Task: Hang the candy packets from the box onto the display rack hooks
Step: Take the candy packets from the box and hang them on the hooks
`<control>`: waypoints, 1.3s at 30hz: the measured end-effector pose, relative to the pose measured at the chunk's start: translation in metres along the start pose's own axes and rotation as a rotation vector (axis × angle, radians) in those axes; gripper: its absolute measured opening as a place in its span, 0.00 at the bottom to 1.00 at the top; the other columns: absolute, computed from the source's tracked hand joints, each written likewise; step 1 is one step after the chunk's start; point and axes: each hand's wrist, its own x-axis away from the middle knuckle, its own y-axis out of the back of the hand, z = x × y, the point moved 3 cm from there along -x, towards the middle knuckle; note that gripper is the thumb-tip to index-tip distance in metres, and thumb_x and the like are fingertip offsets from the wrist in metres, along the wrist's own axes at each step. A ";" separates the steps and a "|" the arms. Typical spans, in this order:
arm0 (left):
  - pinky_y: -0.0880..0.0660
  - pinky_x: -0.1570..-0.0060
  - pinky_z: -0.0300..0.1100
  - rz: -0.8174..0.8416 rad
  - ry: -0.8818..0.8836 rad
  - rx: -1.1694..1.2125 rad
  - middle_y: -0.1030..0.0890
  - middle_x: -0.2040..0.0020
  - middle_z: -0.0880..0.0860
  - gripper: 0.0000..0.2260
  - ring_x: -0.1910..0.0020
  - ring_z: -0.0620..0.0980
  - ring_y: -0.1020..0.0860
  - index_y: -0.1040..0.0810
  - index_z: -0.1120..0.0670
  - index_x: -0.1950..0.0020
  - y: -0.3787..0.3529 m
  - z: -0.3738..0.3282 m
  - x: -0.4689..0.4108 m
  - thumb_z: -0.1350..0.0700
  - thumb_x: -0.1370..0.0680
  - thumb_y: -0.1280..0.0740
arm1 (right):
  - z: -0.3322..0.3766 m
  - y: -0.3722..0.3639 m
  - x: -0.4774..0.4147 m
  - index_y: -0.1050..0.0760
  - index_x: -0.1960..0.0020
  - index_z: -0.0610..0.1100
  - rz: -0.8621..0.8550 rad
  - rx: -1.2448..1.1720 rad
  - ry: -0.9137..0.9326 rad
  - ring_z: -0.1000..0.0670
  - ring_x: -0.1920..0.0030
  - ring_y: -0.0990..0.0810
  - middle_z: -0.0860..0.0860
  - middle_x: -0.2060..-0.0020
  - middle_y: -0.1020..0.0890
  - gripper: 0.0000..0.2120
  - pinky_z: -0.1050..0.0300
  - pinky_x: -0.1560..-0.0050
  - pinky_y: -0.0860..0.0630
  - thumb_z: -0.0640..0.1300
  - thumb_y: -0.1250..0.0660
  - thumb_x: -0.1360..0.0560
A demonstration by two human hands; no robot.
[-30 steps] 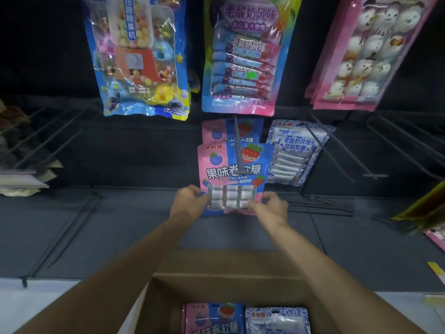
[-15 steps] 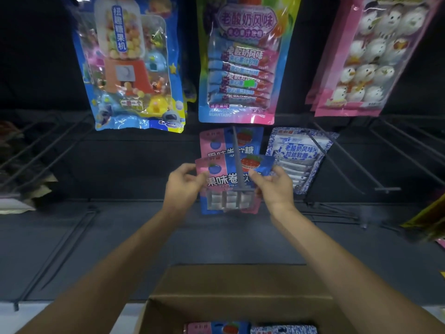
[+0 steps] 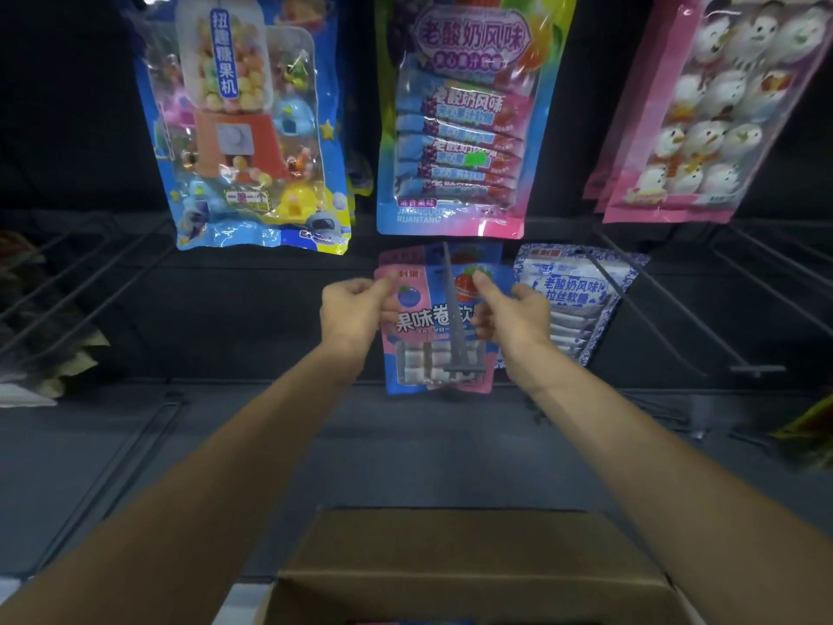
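Pinches the candy packet at its top corners with left hand and right hand. Likely light, floppy, slick film: best held taut between the pinches.

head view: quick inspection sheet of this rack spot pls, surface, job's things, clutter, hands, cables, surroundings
Surface: dark rack shelf below the hooks.
Job's things: pink-and-blue candy packet held against the grey hook, whose rod crosses its front; a matching packet hangs behind; cardboard box open below.
Clutter: crumpled packaging at far left, too dim to identify.
Hands: left hand pinches the packet's top left corner, right hand its top right.
Cables: nothing seen.
Surroundings: large candy bags hang above; blue-and-white packet on the next hook; bare hooks further right.
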 end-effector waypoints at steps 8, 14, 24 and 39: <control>0.20 0.66 0.42 -0.085 0.074 0.059 0.15 0.65 0.56 0.09 0.68 0.52 0.19 0.17 0.58 0.57 -0.028 0.007 -0.051 0.54 0.21 0.26 | -0.006 -0.020 -0.046 0.27 0.55 0.44 -0.110 0.091 -0.012 0.45 0.65 0.15 0.46 0.64 0.15 0.14 0.44 0.56 0.18 0.51 0.25 0.21; 0.16 0.57 0.49 -0.155 0.083 0.096 0.17 0.66 0.54 0.05 0.67 0.51 0.18 0.17 0.60 0.51 -0.038 0.004 -0.064 0.60 0.19 0.31 | -0.008 -0.031 -0.067 0.31 0.59 0.52 -0.208 0.145 0.037 0.40 0.56 0.12 0.44 0.59 0.12 0.13 0.36 0.49 0.15 0.45 0.28 0.22; 0.16 0.52 0.52 -0.305 -0.015 -0.044 0.13 0.60 0.51 0.11 0.58 0.54 0.13 0.18 0.50 0.45 -0.029 0.047 -0.038 0.52 0.25 0.23 | -0.050 -0.023 -0.052 0.33 0.30 0.49 -0.304 0.242 0.132 0.44 0.52 0.17 0.53 0.60 0.18 0.26 0.51 0.51 0.26 0.48 0.25 0.22; 0.19 0.57 0.45 -0.315 -0.186 0.038 0.15 0.66 0.45 0.08 0.67 0.45 0.20 0.14 0.49 0.53 -0.041 0.062 -0.054 0.63 0.25 0.24 | -0.063 -0.033 -0.066 0.20 0.49 0.49 -0.360 0.354 0.241 0.45 0.55 0.18 0.49 0.57 0.16 0.09 0.48 0.49 0.20 0.52 0.24 0.23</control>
